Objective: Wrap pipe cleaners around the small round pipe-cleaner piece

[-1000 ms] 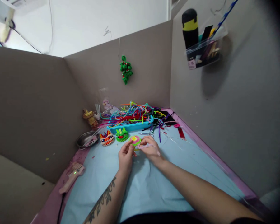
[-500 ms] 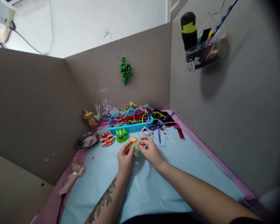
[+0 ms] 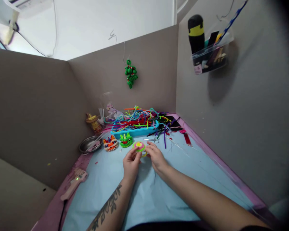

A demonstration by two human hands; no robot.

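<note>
A small round pipe-cleaner piece (image 3: 139,145), yellow in the centre with pink and lime green around it, is held up between both hands over the blue sheet. My left hand (image 3: 132,159) pinches its left edge between thumb and fingers. On the other side, the fingers of my right hand (image 3: 156,155) close on its right edge. A yellow strand shows below the piece. Just beyond the hands lies a pair of scissors (image 3: 153,140). To the left stand a green pipe-cleaner animal head (image 3: 126,140) and an orange and peach one (image 3: 110,143).
A blue tray (image 3: 135,132) heaped with pipe cleaners (image 3: 139,118) is at the back. At left are a metal bowl (image 3: 90,145) and a pink glue gun (image 3: 74,186) with its light on. Grey partitions (image 3: 151,73) enclose the table; a clear holder (image 3: 209,59) hangs at right.
The pink strand that arched above my right hand is out of sight. My right fingers have moved down against the round piece, which now shows more of its face.
</note>
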